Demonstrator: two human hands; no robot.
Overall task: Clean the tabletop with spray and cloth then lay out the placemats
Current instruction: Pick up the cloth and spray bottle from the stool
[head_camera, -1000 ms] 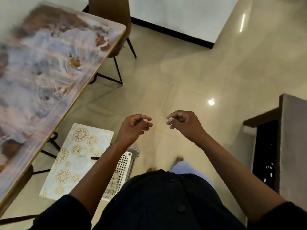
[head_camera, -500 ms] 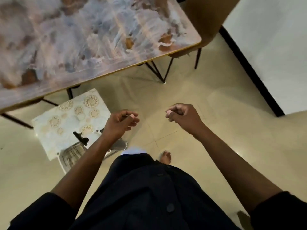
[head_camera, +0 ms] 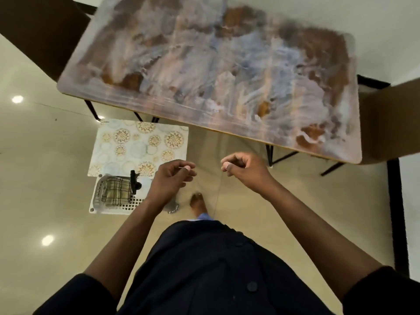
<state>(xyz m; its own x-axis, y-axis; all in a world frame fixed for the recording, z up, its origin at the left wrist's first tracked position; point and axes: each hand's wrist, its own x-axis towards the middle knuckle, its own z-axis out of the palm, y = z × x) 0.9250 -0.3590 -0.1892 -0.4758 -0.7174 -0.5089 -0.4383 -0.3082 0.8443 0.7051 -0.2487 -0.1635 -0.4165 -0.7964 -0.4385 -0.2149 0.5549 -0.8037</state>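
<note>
The tabletop point(head_camera: 227, 71), marbled in brown, grey and blue, fills the upper part of the head view. On the floor in front of its near edge lie white placemats point(head_camera: 138, 145) with gold medallions. Beside them stands a white perforated basket point(head_camera: 113, 201) holding a checked cloth point(head_camera: 114, 192) and a spray bottle with a black trigger head point(head_camera: 134, 181). My left hand point(head_camera: 169, 180) hovers above the basket's right end with fingers loosely curled, holding nothing. My right hand point(head_camera: 245, 170) hangs beside it, also loosely curled and empty.
Brown chairs stand at the table's far left point(head_camera: 43, 30) and right end point(head_camera: 391, 123). Black metal legs point(head_camera: 270, 153) show under the table. The floor is glossy beige tile, with a white wall and black skirting point(head_camera: 395, 212) at the right. My bare foot point(head_camera: 197, 202) is on the floor.
The view has swung round so the table now lies ahead of me, with the basket and placemats closer under my left hand. Both hands keep the same loosely curled pose.
</note>
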